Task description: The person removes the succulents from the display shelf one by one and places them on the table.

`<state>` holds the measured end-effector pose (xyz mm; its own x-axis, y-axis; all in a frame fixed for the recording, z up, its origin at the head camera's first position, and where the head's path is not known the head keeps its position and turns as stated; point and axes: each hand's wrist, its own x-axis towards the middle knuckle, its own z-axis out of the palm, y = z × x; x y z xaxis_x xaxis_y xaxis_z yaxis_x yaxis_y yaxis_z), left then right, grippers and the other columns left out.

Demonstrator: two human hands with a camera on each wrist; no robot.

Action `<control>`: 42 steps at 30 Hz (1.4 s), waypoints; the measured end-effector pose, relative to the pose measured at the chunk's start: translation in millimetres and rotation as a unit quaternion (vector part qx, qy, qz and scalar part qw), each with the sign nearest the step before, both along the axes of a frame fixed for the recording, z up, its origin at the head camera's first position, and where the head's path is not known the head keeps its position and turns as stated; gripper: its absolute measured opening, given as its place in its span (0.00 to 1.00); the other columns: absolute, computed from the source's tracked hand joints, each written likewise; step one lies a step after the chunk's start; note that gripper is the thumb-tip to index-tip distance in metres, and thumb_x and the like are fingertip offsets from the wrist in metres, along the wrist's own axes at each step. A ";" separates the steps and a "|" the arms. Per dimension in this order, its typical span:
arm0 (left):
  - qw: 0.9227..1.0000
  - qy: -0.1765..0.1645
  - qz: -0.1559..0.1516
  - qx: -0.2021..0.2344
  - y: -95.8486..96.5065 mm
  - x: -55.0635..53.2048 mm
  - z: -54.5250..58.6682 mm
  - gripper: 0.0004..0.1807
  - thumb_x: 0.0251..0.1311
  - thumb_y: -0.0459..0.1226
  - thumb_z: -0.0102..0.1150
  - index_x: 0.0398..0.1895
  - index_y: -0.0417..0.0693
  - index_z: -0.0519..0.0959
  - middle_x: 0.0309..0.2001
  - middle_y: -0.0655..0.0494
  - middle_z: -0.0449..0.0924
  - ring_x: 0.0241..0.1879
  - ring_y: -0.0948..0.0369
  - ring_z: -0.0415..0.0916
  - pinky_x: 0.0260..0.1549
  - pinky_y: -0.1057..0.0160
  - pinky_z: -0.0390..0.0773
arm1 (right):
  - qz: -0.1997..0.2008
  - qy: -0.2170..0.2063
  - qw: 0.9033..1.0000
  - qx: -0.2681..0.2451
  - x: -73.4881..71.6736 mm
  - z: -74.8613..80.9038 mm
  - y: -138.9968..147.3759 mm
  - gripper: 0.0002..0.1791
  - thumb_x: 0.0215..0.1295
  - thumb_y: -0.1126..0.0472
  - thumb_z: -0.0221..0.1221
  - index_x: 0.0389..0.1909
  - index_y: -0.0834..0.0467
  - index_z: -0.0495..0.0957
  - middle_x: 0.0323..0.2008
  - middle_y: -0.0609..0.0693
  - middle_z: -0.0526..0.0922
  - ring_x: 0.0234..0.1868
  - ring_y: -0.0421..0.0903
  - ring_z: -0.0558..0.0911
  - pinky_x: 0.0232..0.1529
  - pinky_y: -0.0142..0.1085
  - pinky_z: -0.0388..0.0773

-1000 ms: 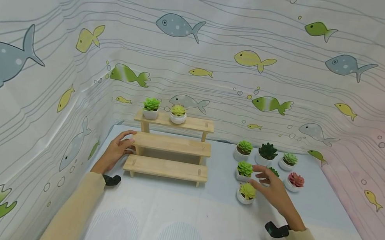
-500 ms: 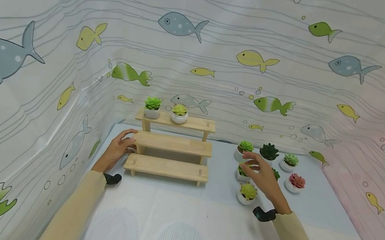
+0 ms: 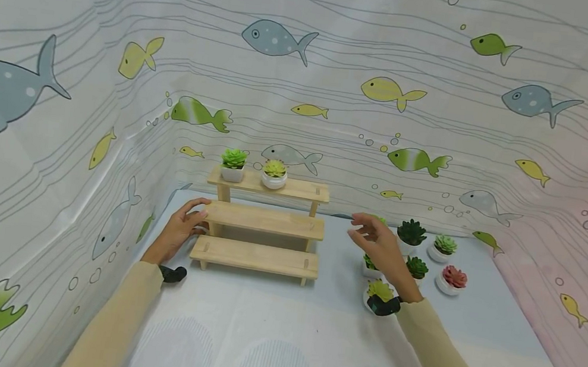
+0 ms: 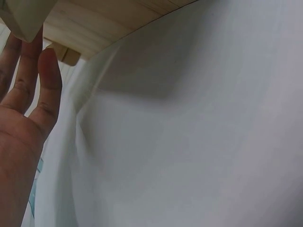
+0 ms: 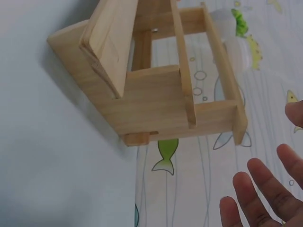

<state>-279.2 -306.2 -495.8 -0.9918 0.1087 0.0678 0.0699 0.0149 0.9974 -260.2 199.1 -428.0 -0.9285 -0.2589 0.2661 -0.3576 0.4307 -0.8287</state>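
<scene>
A three-tier wooden shelf (image 3: 263,219) stands at the back left of the table. My left hand (image 3: 178,231) holds it by the left end of the middle board; the left wrist view has these fingers (image 4: 28,71) up against the pale wood. On the top board sit two potted succulents: a bright green one in a square white pot (image 3: 233,165) and a yellow-green one in a round white pot (image 3: 274,174). My right hand (image 3: 379,243) hovers between the shelf and the other pots, fingers spread (image 5: 265,179) and holding nothing, covering part of the pots behind it.
At the right stand several white-potted succulents, among them a dark green one (image 3: 411,232), a pale green one (image 3: 444,247), a red one (image 3: 452,279) and a yellow-green one (image 3: 381,289) under the right wrist. Fish-patterned sheeting (image 3: 343,129) walls the table at the back and sides.
My right hand has moved left and slightly away from me, from beside the pots to the space between them and the shelf. The left hand keeps its place on the shelf.
</scene>
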 end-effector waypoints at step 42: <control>1.000 0.022 0.011 -0.001 -5.3 -9.0 -19.7 0.26 0.77 0.45 0.55 0.74 0.54 0.67 0.40 0.58 0.84 0.43 0.55 0.82 0.47 0.51 0.80 | 0.046 0.019 0.997 -0.051 -50.3 24.5 -121.7 0.33 0.69 0.48 0.67 0.71 0.56 0.71 0.58 0.58 0.80 0.54 0.50 0.80 0.58 0.46 0.76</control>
